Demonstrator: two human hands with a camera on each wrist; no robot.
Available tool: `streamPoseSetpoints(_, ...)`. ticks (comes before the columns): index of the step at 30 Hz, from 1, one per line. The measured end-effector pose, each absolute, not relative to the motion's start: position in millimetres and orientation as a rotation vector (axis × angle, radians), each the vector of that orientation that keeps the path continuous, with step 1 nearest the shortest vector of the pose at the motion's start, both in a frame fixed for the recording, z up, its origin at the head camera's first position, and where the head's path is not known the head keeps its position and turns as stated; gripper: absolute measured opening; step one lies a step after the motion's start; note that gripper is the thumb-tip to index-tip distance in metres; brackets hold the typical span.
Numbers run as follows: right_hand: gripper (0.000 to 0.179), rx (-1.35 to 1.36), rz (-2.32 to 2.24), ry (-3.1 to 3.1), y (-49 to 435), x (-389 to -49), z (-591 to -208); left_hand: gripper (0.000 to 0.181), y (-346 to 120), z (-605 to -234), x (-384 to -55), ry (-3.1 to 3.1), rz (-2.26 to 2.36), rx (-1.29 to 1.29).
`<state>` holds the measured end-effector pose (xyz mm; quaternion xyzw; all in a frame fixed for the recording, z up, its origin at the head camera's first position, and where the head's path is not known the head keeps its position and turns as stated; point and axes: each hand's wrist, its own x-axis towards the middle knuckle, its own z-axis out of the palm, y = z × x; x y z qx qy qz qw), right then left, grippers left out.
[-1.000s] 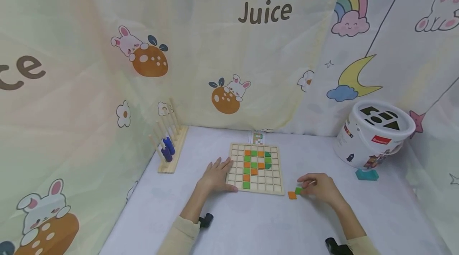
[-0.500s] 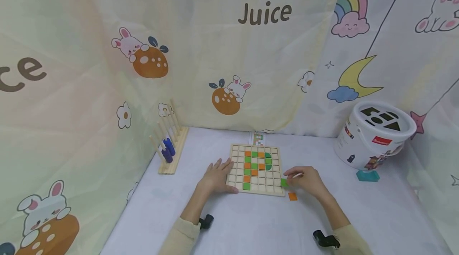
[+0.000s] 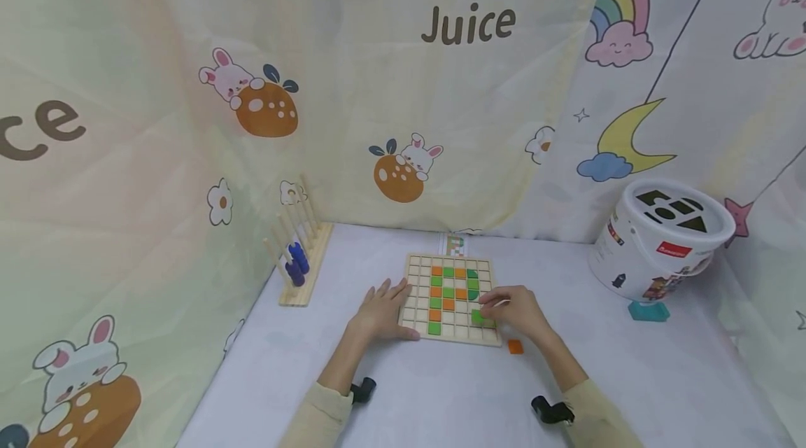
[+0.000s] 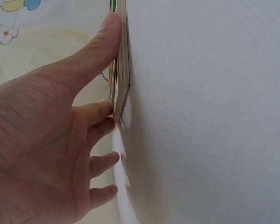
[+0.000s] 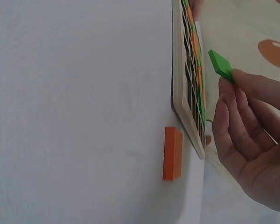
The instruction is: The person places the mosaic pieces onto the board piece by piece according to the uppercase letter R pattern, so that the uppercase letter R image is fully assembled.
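Note:
A wooden grid board [image 3: 415, 313] lies on the white table, with green and orange tiles set in some of its squares. My left hand [image 3: 378, 313] rests at the board's left edge; in the left wrist view its thumb [image 4: 95, 51] lies along the rim, the fingers spread. Over the board's right side, my right hand [image 3: 516, 309] pinches a green square tile [image 5: 220, 64] between thumb and fingertips, held above the surface. A loose orange square tile [image 3: 515, 346] lies on the table by the board's lower right corner.
A wooden peg stand [image 3: 308, 273] with blue pieces is at the left. A white bucket [image 3: 655, 245] with a shape-hole lid stands at the right, a teal block [image 3: 648, 311] before it. Behind the board lies a small pattern card [image 3: 456, 245].
My right hand has taken the green tile from beside the orange tile and moved left with it over the board. The left hand stays at the board's edge.

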<state>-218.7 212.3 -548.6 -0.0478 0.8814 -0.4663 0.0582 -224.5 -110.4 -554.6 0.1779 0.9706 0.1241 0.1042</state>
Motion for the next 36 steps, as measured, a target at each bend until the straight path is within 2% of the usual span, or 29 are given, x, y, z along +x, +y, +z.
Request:
streamPoseSetpoints(7, 0.01, -0.243, -1.405, 2.689, 192.8, -223.2, -552.5, 0.117, -109.1, -555.0, -224.6, 2.855, 0.369, 0.515)
streamPoseSetpoints(16, 0.009, -0.167, -1.336, 2.712, 176.9, -225.5, -555.4, 0.117, -110.2, -554.7, -225.1, 2.857, 0.352, 0.515)
streamPoseSetpoints(29, 0.015, -0.267, -1.234, 2.799, 172.9, -227.0, -559.0, 0.117, -109.9, -556.3, -225.9, 2.865, 0.367, 0.506)
streamPoseSetpoints(36, 0.018, -0.195, -1.257, 2.799, 184.7, -222.3, -547.1, 0.117, -110.1, -556.0, -225.6, 2.863, 0.371, 0.507)
